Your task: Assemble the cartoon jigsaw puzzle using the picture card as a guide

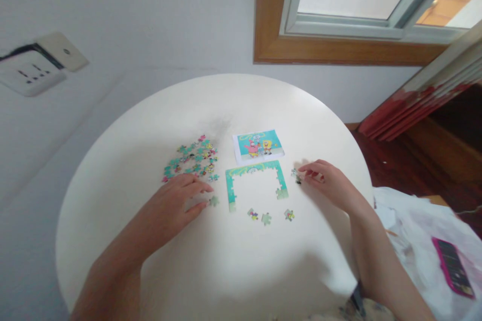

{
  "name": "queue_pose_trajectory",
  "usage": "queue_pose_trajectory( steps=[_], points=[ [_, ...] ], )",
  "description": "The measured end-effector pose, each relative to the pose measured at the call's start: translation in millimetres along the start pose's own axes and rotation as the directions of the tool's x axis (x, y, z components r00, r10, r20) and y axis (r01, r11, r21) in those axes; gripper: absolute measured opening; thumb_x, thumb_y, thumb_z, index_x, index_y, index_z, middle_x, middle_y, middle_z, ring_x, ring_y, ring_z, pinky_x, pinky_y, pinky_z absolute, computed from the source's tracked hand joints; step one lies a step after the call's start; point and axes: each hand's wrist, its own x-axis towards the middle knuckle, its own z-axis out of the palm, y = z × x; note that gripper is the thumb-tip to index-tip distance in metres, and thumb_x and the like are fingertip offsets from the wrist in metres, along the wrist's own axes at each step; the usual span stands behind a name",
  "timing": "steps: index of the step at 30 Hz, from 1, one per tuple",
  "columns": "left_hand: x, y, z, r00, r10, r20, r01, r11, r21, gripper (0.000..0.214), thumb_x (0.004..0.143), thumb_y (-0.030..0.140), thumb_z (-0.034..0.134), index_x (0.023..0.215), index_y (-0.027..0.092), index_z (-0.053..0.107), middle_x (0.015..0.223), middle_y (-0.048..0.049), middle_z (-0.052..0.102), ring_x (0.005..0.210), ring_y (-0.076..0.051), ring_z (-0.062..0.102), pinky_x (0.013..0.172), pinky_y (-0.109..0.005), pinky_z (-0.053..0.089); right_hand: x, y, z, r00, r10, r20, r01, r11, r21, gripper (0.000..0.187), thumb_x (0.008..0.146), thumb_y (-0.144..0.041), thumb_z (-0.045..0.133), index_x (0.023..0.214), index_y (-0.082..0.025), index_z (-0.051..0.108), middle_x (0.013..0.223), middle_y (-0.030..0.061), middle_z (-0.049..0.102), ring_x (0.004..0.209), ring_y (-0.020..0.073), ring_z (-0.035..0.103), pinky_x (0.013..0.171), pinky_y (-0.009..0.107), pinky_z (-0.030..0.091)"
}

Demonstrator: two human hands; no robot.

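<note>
A partly assembled jigsaw puzzle (230, 185) lies on the white table, its teal top and side edges joined into a frame that is open at the bottom. Just left of it, my left hand (178, 198) hovers with thumb and index finger apart, beside a pale green puzzle piece (214, 201). To the right, my right hand (327, 183) has its fingers loosely bent and apart, close to a few small puzzle pieces (295, 175). Below the frame lie three loose pieces, a pale green one (266, 218), a multicoloured one (252, 214) and another multicoloured one (289, 214).
Behind my left hand spreads a heap of loose puzzle pieces (194, 155). A printed cartoon reference picture (259, 145) lies above the frame. The round white table (233, 276) stands against the wall. At the lower right, a pink-edged phone (453, 267) rests on white plastic.
</note>
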Motion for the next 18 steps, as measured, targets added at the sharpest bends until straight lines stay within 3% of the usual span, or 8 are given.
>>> queue_pose_trajectory(
  steps=[5, 18],
  points=[
    [3, 13, 7.5, 0.998, -0.003, 0.062, 0.005, 0.999, -0.036, 0.023, 0.085, 0.03, 0.052, 0.102, 0.024, 0.065, 0.11, -0.0062, 0.063, 0.11, -0.025, 0.054, 0.097, -0.041, 0.043, 1, -1, 0, 1.0, 0.003, -0.006, -0.003, 1.0, 0.002, 0.022, 0.083, -0.018, 0.056, 0.098, -0.019, 0.072, 0.09, 0.0066, 0.067, 0.076, 0.0174, 0.064, 0.073, 0.03, 0.05],
    [5, 20, 10.0, 0.998, 0.015, 0.068, -0.01, 0.998, -0.067, 0.012, 0.085, 0.025, 0.048, 0.092, 0.021, 0.057, 0.098, -0.0052, 0.061, 0.101, -0.024, 0.053, 0.092, -0.04, 0.043, 0, -3, -1, 1.0, 0.001, 0.007, -0.002, 1.0, 0.008, 0.021, 0.085, -0.022, 0.056, 0.1, -0.02, 0.072, 0.092, 0.0066, 0.066, 0.077, 0.0176, 0.063, 0.074, 0.03, 0.05]
  ],
)
